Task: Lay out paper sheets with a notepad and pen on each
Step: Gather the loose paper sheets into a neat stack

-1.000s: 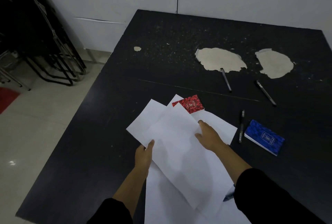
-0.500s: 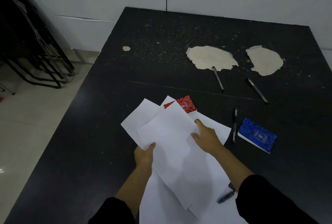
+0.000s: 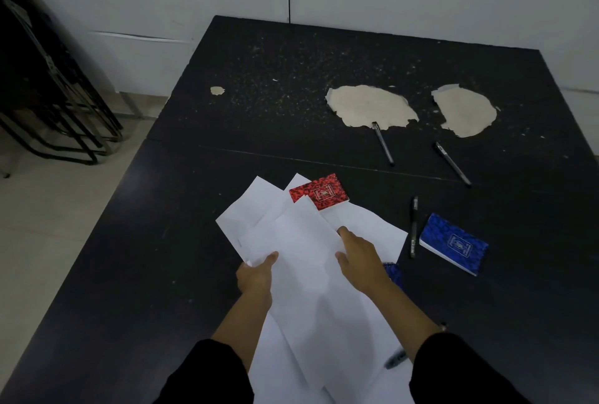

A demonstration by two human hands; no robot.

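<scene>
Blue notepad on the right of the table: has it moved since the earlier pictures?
No. The blue notepad still lies just right of the black pen, at the same angle; only the camera shifted.

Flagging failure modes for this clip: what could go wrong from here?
1. The left hand grips the top white paper sheet at its edge; the overlapped white paper sheets beneath may drag along.
2. The red patterned notepad rests on that pile, so pulling could shift it.
3. A black pen lies on paper near the right sleeve and might get swept off.
</scene>
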